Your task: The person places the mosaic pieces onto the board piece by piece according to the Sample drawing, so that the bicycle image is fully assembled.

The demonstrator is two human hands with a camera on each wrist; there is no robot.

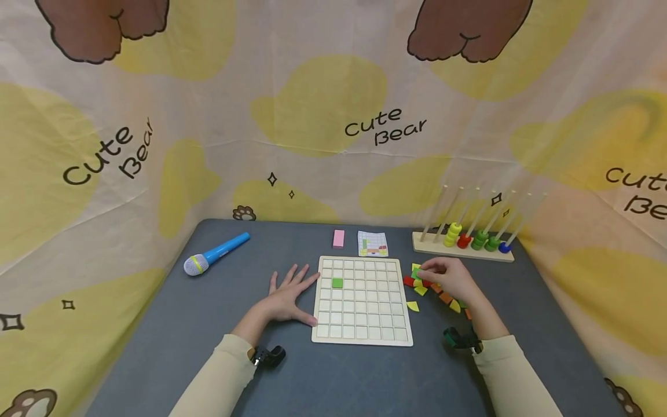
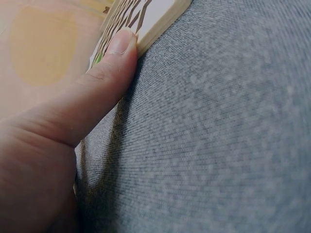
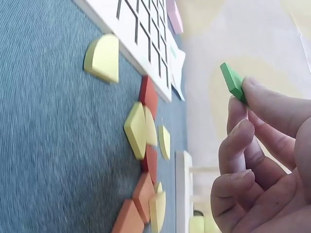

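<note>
A white grid board lies on the dark table, with one green square in a cell near its upper left. The left hand has its fingers spread at the board's left edge; in the left wrist view its thumb touches the board's edge. Above the loose pieces at the board's right, the right hand pinches a green piece between thumb and finger. Below it lie yellow pieces, red pieces and orange pieces.
Behind the board are a pink block and a printed pattern card. A blue toy microphone lies at the left. At the back right stands a wooden peg rack with coloured beads. A printed cloth hangs behind the table.
</note>
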